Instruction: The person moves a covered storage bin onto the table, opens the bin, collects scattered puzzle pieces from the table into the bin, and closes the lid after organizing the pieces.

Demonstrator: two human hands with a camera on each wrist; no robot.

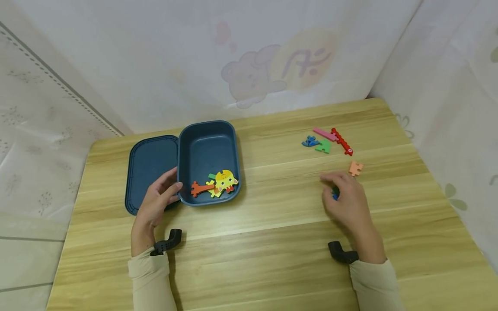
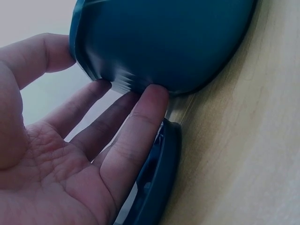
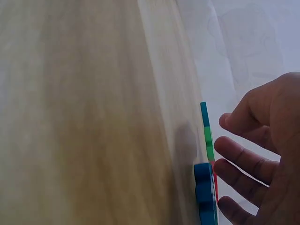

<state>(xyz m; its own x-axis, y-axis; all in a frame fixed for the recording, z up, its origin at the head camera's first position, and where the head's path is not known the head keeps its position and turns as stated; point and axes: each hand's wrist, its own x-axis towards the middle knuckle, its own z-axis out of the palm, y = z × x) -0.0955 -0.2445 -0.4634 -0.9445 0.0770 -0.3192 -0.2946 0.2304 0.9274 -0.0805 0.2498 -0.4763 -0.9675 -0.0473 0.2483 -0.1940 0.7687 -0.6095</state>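
Observation:
A dark blue box sits on the table, several puzzle pieces inside it at the front. My left hand grips the near left side of the box; in the left wrist view the thumb is at the rim and the fingers touch the outer wall. On the right, my right hand hovers over a blue puzzle piece, partly hidden by the hand. The right wrist view has the fingers parted and bent slightly beside the blue piece, not closed around it.
The box's lid lies left of it. Beyond my right hand lie an orange piece, a red piece, a pink piece, a green piece and another blue piece. A white curtain hangs behind the table.

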